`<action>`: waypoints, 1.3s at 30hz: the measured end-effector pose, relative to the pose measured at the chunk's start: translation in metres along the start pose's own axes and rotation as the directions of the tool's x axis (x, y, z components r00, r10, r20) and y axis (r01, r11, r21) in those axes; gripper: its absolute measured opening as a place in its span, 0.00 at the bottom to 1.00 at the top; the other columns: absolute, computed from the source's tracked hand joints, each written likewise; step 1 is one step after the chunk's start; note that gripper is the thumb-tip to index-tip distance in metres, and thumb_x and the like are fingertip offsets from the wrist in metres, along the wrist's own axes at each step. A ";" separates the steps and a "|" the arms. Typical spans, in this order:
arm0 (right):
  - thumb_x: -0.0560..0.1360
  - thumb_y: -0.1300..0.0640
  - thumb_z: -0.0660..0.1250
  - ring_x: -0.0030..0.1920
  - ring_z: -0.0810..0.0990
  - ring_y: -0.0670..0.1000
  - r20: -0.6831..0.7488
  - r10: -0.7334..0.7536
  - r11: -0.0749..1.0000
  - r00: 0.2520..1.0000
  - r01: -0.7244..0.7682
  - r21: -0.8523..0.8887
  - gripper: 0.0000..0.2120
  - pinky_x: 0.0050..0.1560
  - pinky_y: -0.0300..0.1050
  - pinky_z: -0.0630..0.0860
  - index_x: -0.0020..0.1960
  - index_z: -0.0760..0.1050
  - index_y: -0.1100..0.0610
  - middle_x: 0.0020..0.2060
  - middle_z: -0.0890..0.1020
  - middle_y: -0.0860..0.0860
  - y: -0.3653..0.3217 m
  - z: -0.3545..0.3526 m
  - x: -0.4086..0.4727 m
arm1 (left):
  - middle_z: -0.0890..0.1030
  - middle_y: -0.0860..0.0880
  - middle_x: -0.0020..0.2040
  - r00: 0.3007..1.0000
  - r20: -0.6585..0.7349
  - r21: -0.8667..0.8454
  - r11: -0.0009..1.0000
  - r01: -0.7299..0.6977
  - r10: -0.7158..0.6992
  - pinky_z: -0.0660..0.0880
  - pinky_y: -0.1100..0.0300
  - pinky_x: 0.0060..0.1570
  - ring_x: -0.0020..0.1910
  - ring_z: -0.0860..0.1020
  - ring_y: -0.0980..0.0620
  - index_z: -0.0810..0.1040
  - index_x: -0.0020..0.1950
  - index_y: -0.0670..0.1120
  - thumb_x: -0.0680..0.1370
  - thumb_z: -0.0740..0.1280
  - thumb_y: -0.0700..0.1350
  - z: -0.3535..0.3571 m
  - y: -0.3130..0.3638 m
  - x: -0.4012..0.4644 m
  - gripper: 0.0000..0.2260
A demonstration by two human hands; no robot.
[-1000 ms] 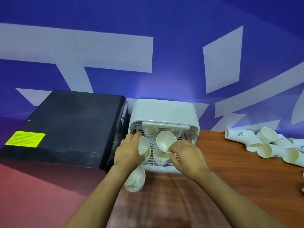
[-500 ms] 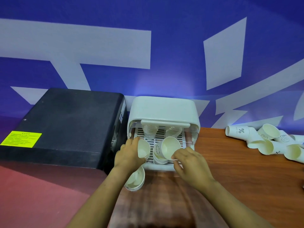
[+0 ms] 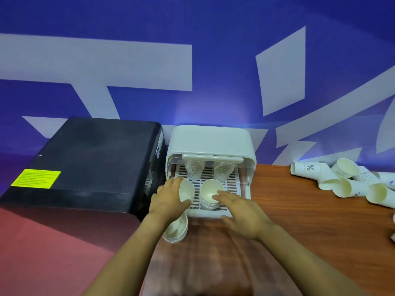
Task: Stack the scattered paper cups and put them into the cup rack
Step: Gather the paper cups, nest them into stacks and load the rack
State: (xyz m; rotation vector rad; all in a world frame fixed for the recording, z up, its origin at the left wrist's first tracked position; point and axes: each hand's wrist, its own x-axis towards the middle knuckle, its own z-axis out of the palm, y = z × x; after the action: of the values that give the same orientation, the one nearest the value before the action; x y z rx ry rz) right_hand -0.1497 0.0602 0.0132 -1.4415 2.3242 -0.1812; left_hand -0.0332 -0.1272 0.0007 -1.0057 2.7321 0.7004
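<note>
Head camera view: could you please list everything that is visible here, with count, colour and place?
cup rack: one, white, on the table against the wall, front open.
cup stacks in rack: four, white; two at the back, two at the front of the slatted tray.
cup stack on table: one, white, in front of the rack's left corner.
loose cups: a pile, exact count unclear, white with dark print, lying on the table at far right.
black box: one, with a yellow label, left of the rack.
table: one, brown wood.
wall: blue with white shapes.
left hand: grips the front left stack.
right hand: fingers straight, by the front right stack.
</note>
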 end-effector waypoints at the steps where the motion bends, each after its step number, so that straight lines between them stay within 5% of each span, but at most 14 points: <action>1: 0.77 0.51 0.61 0.73 0.62 0.48 0.035 0.011 1.000 0.999 -0.011 -0.005 0.30 0.68 0.45 0.66 0.75 0.54 0.45 0.77 0.54 0.44 -0.001 -0.002 -0.002 | 0.61 0.52 0.75 1.000 -0.010 0.003 1.000 -0.007 0.007 0.65 0.47 0.64 0.69 0.65 0.44 0.58 0.74 0.53 0.75 0.66 0.56 -0.001 0.001 -0.003 0.31; 7: 0.76 0.49 0.62 0.73 0.62 0.52 0.136 0.043 0.996 0.990 -0.032 -0.081 0.35 0.66 0.49 0.68 0.77 0.47 0.45 0.77 0.47 0.45 -0.003 -0.007 -0.014 | 0.59 0.51 0.76 0.998 -0.024 0.000 0.999 -0.050 0.050 0.63 0.45 0.66 0.72 0.61 0.44 0.57 0.75 0.54 0.75 0.64 0.55 -0.005 0.008 -0.023 0.30; 16: 0.75 0.47 0.62 0.62 0.73 0.47 -0.043 0.153 0.988 0.987 -0.154 -0.022 0.22 0.58 0.45 0.72 0.68 0.66 0.44 0.66 0.70 0.44 0.017 -0.030 -0.063 | 0.71 0.53 0.68 0.938 -0.201 -0.121 0.943 -0.310 0.282 0.70 0.55 0.61 0.65 0.71 0.51 0.67 0.70 0.53 0.76 0.65 0.52 -0.017 0.053 -0.050 0.23; 20: 0.75 0.46 0.63 0.62 0.73 0.48 0.021 0.253 0.967 0.967 -0.252 -0.029 0.21 0.59 0.45 0.72 0.67 0.68 0.44 0.66 0.72 0.45 0.045 -0.037 -0.095 | 0.77 0.55 0.61 0.935 -0.122 -0.193 0.916 -0.351 0.333 0.72 0.58 0.55 0.59 0.75 0.53 0.70 0.66 0.56 0.76 0.65 0.52 0.005 0.082 -0.059 0.18; 29: 0.74 0.45 0.64 0.61 0.73 0.47 0.097 0.339 0.936 0.936 -0.346 0.067 0.21 0.60 0.46 0.72 0.66 0.69 0.46 0.65 0.73 0.46 0.127 -0.043 -0.140 | 0.76 0.52 0.62 0.910 0.066 -0.140 0.907 -0.397 0.409 0.71 0.58 0.58 0.60 0.74 0.52 0.70 0.66 0.54 0.77 0.65 0.51 0.051 0.168 -0.056 0.18; 39: 0.75 0.46 0.64 0.65 0.71 0.47 0.128 0.357 0.928 0.925 -0.367 0.069 0.22 0.62 0.45 0.71 0.69 0.66 0.44 0.68 0.70 0.45 0.258 -0.060 -0.184 | 0.73 0.51 0.64 0.926 0.079 -0.089 0.928 -0.361 0.368 0.70 0.56 0.61 0.63 0.72 0.50 0.65 0.69 0.54 0.76 0.65 0.51 0.108 0.277 -0.042 0.23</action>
State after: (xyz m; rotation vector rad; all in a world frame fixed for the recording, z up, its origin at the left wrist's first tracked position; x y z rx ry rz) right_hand -0.3167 0.3355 0.0358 -0.9294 2.4031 -0.0962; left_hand -0.1817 0.1323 0.0220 -0.4571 2.8540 0.8831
